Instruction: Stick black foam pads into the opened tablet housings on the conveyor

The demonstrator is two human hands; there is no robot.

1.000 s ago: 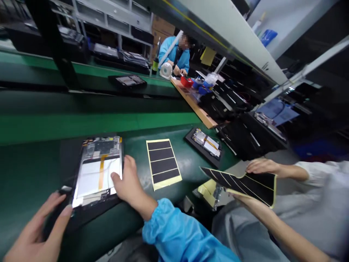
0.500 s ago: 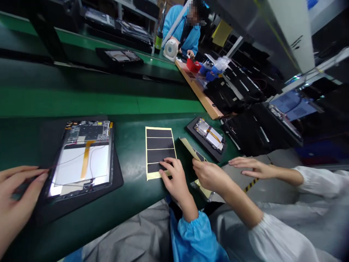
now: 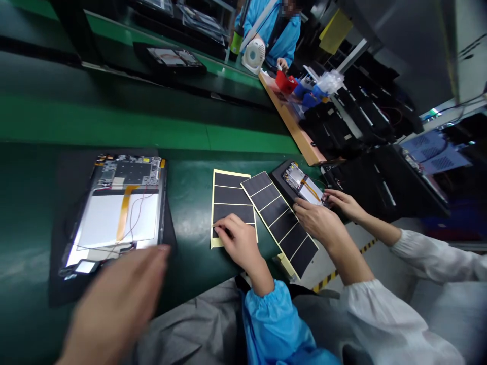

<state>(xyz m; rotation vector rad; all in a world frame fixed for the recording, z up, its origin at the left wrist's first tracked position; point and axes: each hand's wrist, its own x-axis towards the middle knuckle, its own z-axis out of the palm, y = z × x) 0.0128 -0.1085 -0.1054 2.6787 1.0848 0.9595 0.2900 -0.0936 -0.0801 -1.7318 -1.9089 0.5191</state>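
Observation:
An opened tablet [image 3: 110,218] lies on a dark pad at the left, with its circuit board, white battery, orange tape strip and thin wires showing. My left hand [image 3: 117,299] is smeared by motion over the tablet's near right corner; whatever its fingers may hold cannot be made out. To the right lies a cream backing sheet [image 3: 215,243] carrying black rectangular stickers [image 3: 232,195]. My right hand [image 3: 238,241] rests over the lower part of this sheet, thumb and forefinger pinched at the left edge of a black sticker.
A second sticker sheet [image 3: 279,218] overlaps the first, beside a co-worker's hands [image 3: 319,220] at a smaller opened device [image 3: 304,182]. Black padded trays [image 3: 365,177] are stacked at the right. Another person sits across, near a white fan [image 3: 253,55] and a red bin [image 3: 285,82].
My left hand has left the tablet's left edge and swung right across its near side. My right fingers have closed at the sticker's left edge. The co-worker's sheet now lies flat.

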